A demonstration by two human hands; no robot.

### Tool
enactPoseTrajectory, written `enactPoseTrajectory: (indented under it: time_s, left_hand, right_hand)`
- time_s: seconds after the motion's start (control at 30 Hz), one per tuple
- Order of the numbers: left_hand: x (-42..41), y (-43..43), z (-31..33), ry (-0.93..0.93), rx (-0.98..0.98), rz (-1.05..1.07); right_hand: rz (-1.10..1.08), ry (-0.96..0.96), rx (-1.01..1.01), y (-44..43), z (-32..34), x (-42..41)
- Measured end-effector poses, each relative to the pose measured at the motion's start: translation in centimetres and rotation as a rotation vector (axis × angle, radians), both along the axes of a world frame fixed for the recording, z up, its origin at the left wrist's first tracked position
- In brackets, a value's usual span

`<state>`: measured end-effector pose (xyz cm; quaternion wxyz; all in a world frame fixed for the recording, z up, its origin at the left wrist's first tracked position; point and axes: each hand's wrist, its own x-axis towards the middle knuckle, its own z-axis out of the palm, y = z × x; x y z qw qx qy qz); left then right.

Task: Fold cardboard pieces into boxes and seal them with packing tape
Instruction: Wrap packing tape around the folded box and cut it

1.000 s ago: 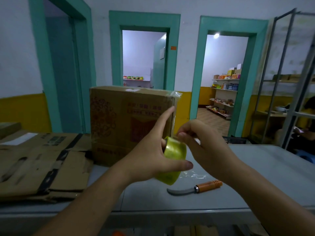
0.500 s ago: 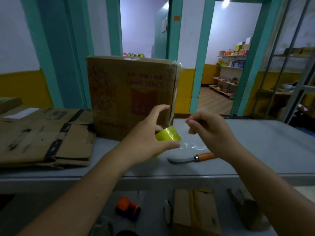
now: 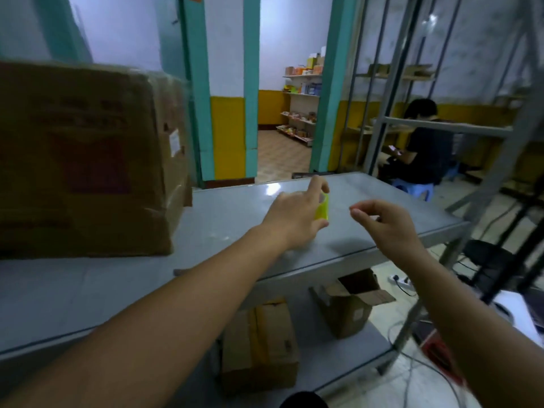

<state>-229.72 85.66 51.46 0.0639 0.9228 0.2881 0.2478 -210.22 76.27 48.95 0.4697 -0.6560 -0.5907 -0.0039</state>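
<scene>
Left hand (image 3: 294, 214) grips yellow tape roll (image 3: 323, 207) above grey table (image 3: 382, 240), thumb below, fingers over top. Roll seen edge-on and upright: long side vertical, hole axis roughly level, facing across toward right hand (image 3: 385, 223). Right hand just beside roll, apart from it, fingers curled, thumb and forefinger close together; cannot tell whether it pinches a tape end. Large cardboard box (image 3: 85, 160) stands on table at left, well apart from roll. Smaller boxes (image 3: 260, 346) on floor under table.
</scene>
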Motion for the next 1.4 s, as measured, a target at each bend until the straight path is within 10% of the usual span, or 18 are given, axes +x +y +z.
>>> enactPoseTrajectory:
  time_s: [0.7,1.03,1.4]
  left_hand:
    - [6.0,1.9,-2.9,-0.071,-0.034,-0.116]
    - [-11.4,2.5,11.7,0.013,0.605,0.146]
    - [-31.6,4.4,17.7,0.098,0.357,0.604]
  right_hand:
    - [-0.223,-0.087,-0.152,-2.5,-2.8,7.0]
    - [0.009,-0.552,0.01,5.8,10.7,-9.6]
    - [0.419,-0.475,0.052,13.4,20.8,-26.3]
